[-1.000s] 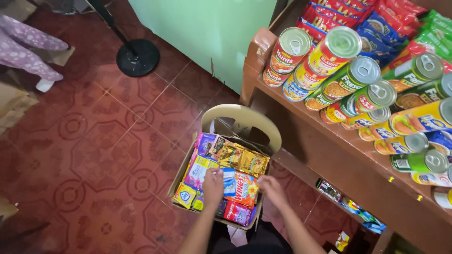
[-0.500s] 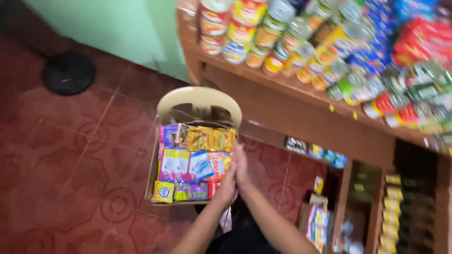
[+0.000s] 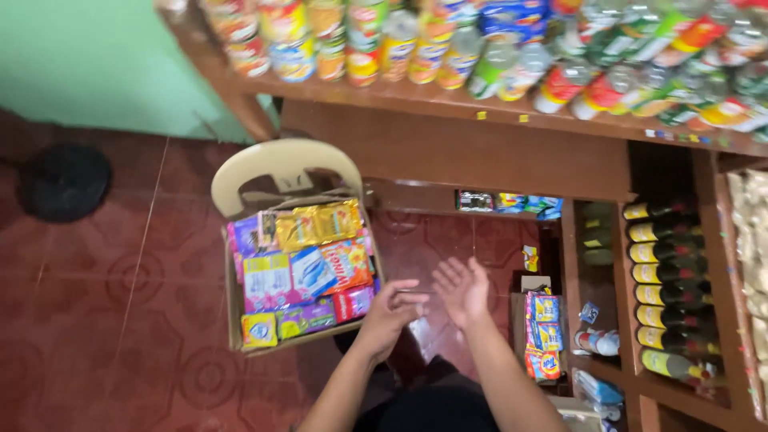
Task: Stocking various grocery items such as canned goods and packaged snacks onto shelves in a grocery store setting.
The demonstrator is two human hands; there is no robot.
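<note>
2 empty hands (image 3: pixel 428 300) beside sachet box (image 3: pixel 234 308); blurred shelf cans (image 3: pixel 448 40)

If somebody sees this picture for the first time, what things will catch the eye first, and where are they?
First comes the cardboard box full of bright packets, resting on a cream plastic chair at centre left. Just right of it, the left hand and right hand hang empty over the red tiled floor. Along the top, a wooden shelf carries a row of colourful cans.

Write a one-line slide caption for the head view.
Two empty hands, left hand and right hand, hover beside a cardboard box of sachet packets on a plastic chair.
</note>
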